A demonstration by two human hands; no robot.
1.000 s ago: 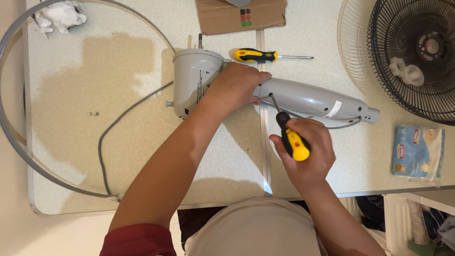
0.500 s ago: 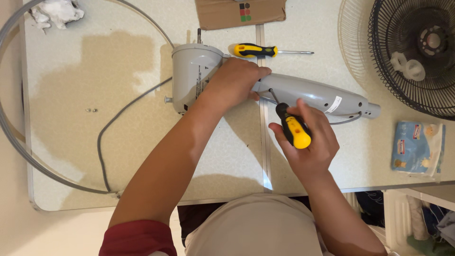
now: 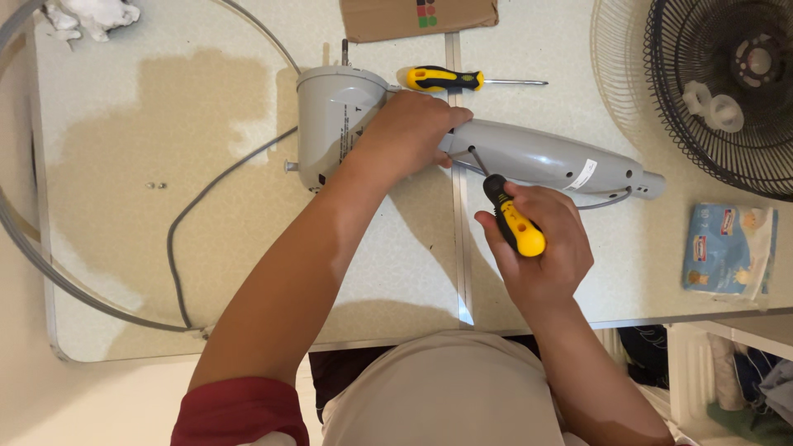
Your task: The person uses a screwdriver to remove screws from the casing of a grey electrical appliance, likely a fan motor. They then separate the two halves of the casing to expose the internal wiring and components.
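My right hand (image 3: pixel 541 248), fist closed on the screwdriver (image 3: pixel 512 223), has swung its tip onto the fan neck (image 3: pixel 545 161) (the handle tilted further a second ago). My left hand (image 3: pixel 409 132) clamps the housing (image 3: pixel 330 124), so the driver now looks seated.

A pale speckled table (image 3: pixel 206 272) carries a grey fan body (image 3: pixel 529 157). A spare screwdriver (image 3: pixel 446 79) lies just beyond the fingers (image 3: pixel 450 116). Two small screws (image 3: pixel 156 186) lie well apart from them.

Head cam looks straight down, close over table (image 3: pixel 248 124) (single view).
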